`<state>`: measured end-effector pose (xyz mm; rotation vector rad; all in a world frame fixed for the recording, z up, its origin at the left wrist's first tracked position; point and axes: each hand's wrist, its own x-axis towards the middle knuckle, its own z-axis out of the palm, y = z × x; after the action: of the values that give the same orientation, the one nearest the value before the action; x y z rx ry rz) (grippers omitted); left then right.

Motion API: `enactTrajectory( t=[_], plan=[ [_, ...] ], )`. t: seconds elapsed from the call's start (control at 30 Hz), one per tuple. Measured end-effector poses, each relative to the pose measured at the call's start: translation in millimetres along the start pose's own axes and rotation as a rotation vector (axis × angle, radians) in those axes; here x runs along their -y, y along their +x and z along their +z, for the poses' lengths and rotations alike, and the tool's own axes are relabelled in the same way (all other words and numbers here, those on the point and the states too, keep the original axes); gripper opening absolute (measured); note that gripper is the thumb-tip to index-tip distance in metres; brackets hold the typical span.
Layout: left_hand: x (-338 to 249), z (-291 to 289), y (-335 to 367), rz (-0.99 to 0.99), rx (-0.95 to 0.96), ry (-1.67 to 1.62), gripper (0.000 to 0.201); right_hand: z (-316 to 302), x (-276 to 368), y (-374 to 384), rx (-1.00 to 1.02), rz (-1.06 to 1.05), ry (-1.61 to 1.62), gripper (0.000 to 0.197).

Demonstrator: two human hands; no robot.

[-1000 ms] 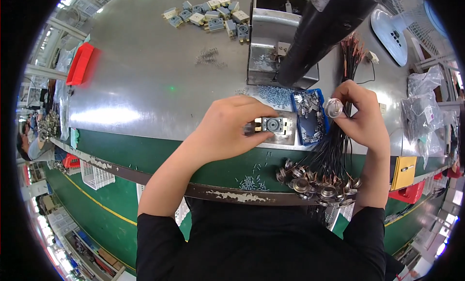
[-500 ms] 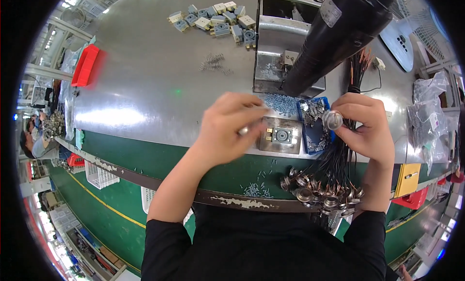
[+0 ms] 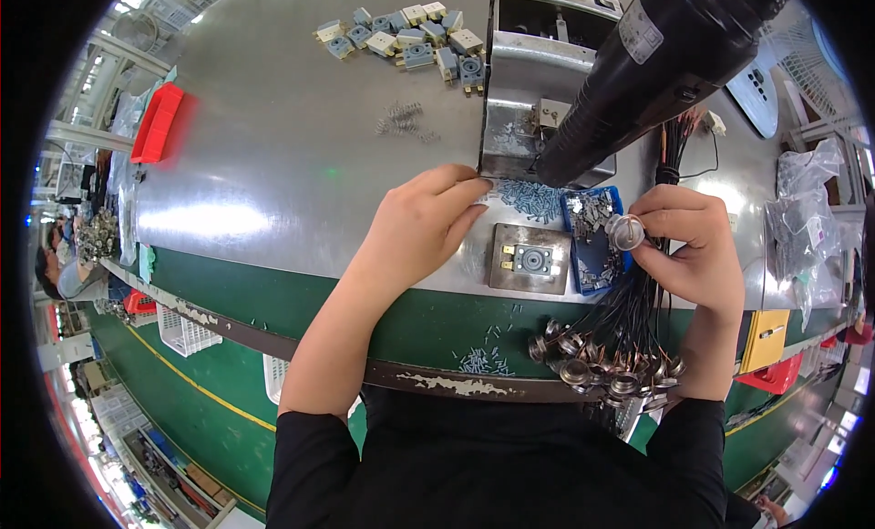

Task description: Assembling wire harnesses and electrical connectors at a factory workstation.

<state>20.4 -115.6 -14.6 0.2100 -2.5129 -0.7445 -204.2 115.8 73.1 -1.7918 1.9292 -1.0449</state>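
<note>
My right hand [image 3: 691, 246] pinches a round silver metal part [image 3: 626, 232] between thumb and fingers, above the right edge of a blue tray [image 3: 588, 256] of small metal pieces. My left hand [image 3: 424, 217] has its fingertips drawn together at the left edge of a pile of small bluish screws [image 3: 533, 201]; what they hold, if anything, is hidden. Between the hands, a grey square component [image 3: 532, 259] with a round centre and brass-coloured terminals sits in a flat metal block [image 3: 515, 281].
A thick black cylindrical tool [image 3: 629, 82] slants over a metal stand [image 3: 510, 64]. Black wires with round metal ends [image 3: 620, 380] hang at the front edge. Grey and cream components [image 3: 415, 55] and springs [image 3: 406, 121] lie farther back. Loose screws [image 3: 483, 361] rest on the green strip.
My left hand has moved from beside the metal block up and left to the screw pile's edge, uncovering the block. My right hand still holds the round part in nearly the same place.
</note>
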Motion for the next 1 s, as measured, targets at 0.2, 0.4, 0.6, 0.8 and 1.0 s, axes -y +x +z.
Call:
enactTrajectory(
  t=[0.2, 0.4, 0.6, 0.8, 1.0],
  plan=[
    [5, -8, -5, -0.031, 0.088, 0.010, 0.014, 1, 2, 2, 0.009, 0.004, -0.002, 0.017],
    [0, -11, -2, 0.039, 0.130, 0.146, 0.016, 4, 3, 9, 0.063, 0.027, 0.032, 0.014],
    [4, -8, -9, 0.020, 0.062, -0.058, 0.018, 6, 2, 14, 0.123, 0.030, 0.041, 0.012],
    [-1, -13, -11, -0.072, 0.047, -0.278, 0.023, 3, 5, 15, 0.131, 0.056, 0.042, 0.013],
    [1, -19, -13, -0.144, 0.159, -0.301, 0.022, 6, 5, 17, 0.145, 0.067, 0.033, 0.012]
  ],
)
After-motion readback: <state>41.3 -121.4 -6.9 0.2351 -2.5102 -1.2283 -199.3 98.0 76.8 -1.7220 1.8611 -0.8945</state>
